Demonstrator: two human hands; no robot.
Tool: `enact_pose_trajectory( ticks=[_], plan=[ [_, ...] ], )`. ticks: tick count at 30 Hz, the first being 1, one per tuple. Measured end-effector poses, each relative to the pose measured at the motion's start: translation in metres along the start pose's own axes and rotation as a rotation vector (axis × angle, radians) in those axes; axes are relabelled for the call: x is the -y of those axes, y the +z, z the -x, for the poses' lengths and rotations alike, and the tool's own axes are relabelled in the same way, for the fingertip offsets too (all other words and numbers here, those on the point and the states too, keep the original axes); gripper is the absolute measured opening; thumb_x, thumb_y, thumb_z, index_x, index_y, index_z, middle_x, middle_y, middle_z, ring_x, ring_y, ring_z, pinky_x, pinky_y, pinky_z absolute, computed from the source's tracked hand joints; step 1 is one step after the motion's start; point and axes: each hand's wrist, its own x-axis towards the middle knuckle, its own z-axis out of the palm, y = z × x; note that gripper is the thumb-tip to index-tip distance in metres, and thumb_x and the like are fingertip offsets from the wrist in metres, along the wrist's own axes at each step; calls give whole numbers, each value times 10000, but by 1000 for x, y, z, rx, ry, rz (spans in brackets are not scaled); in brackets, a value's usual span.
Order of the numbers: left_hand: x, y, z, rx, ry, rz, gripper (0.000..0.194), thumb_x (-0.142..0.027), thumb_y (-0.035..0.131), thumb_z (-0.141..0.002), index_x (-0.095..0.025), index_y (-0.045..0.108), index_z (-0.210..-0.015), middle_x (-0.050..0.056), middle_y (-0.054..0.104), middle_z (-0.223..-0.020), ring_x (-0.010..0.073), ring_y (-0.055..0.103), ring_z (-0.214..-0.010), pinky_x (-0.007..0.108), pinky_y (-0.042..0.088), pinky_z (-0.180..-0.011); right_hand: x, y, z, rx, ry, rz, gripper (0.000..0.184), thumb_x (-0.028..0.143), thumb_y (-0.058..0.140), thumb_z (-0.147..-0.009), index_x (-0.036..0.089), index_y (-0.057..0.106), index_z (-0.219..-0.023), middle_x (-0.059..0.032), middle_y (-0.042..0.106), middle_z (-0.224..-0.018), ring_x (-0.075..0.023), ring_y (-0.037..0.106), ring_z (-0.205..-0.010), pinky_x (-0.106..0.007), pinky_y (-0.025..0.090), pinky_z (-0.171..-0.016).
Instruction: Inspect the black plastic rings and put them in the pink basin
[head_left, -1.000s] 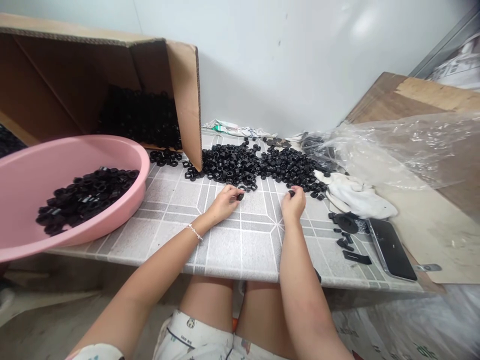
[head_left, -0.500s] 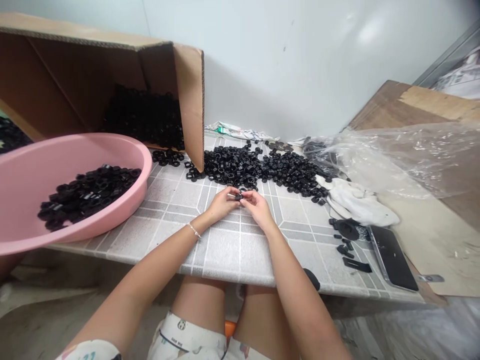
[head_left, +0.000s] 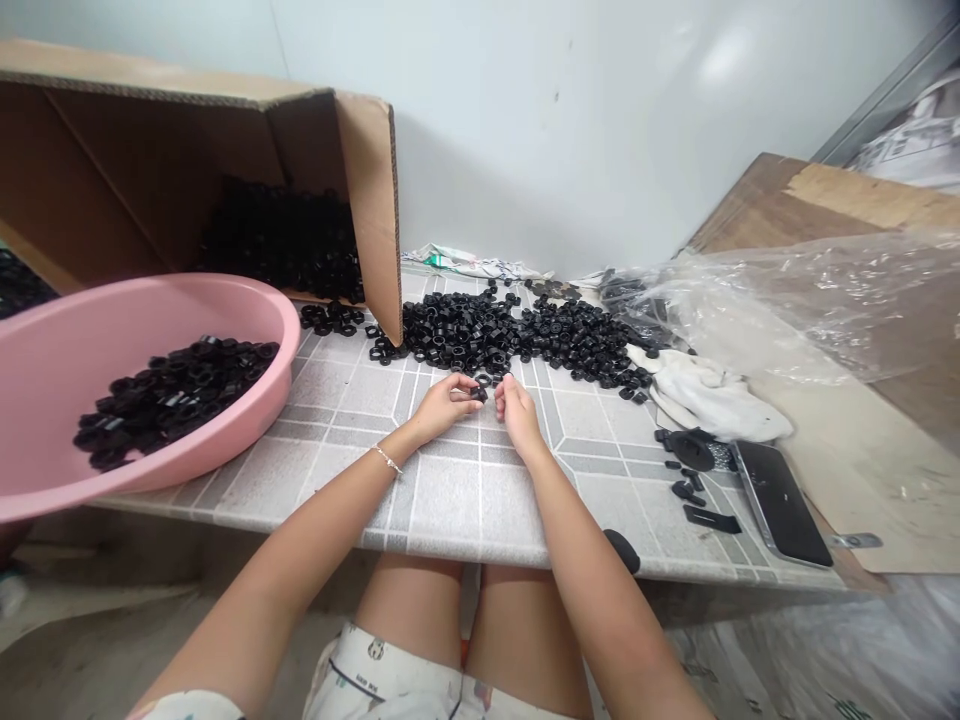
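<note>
The table is stretching beneath both grips, its checked cover showing. Beyond the left grip and to its left, the cardboard box is lying open, holding dark pieces. Nearer, left of that grip, the pink basin is holding more. Just beyond both grips, the black heap is spreading across the table. Right of the right grip, a white cloth is lying crumpled, and a phone is resting nearer the table's edge. The left grip is clamping its fingertips on a small black piece. The right grip is hovering just beside it, fingers curling; whether they are closing on anything, I cannot tell.
</note>
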Motion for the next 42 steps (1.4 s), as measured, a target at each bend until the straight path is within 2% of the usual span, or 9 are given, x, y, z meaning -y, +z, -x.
enact_pose_trajectory(
  ticks=[3,7,12,17,19,22,28,35,42],
  plan=[
    [-1,-1,-1,-40,-1,56,349,-144,743,-637,-150,544,-924,20,629,-938,133,641,-829,299,495,-807,4,0,-2,76,102,-255,480,671,550,-752,214,595,-893,-10,627,-740,-142,593,-631,-289,484,-628],
    [-2,-2,-1,-84,-6,77,349,-143,750,-634,-147,529,-905,16,616,-938,127,633,-801,312,504,-809,8,0,-1,147,155,-385,444,644,610,-725,202,574,-751,-57,670,-836,-175,645,-739,-350,526,-755],
    [1,-3,-2,-75,-12,99,359,-134,757,-617,-147,516,-882,11,615,-908,134,635,-795,340,507,-816,4,1,0,139,129,-354,451,619,664,-694,222,588,-895,-22,665,-836,-156,642,-702,-353,534,-748],
    [4,-2,-3,-55,-11,123,365,-115,754,-610,-151,493,-863,-4,615,-878,127,644,-780,317,508,-790,-3,3,-2,148,99,-329,499,673,565,-752,196,517,-614,-48,634,-816,-166,640,-700,-374,533,-752],
    [4,-3,-4,-50,-13,128,369,-112,756,-609,-150,490,-863,-13,620,-852,121,645,-769,305,512,-779,-3,4,-2,135,91,-331,489,683,557,-750,203,538,-664,-34,614,-804,-161,633,-686,-374,540,-742],
    [5,-3,-4,-44,-10,142,390,-126,774,-601,-153,482,-858,-17,634,-828,122,650,-768,296,523,-760,-3,6,-2,126,83,-259,495,692,593,-710,221,600,-862,-28,611,-865,-159,628,-715,-367,549,-751],
    [6,-4,-4,-45,-28,113,402,-130,780,-613,-155,469,-866,-16,635,-773,116,643,-712,291,505,-740,-3,9,2,67,-6,-115,510,713,496,-765,213,519,-666,-45,604,-833,-168,604,-716,-358,549,-754],
    [6,-3,-5,-25,-37,112,355,-100,738,-645,-153,477,-879,-29,624,-729,121,645,-715,297,505,-754,-5,8,3,140,-111,27,412,585,486,-839,234,605,-1021,-69,584,-1019,-176,604,-769,-363,530,-760],
    [1,-8,-4,180,48,63,330,-201,769,-653,-135,608,-934,49,667,-956,154,634,-890,323,482,-874,-2,3,8,138,-242,315,252,473,422,-902,232,490,-930,-40,557,-914,-202,546,-868,-357,455,-815]
  ],
)
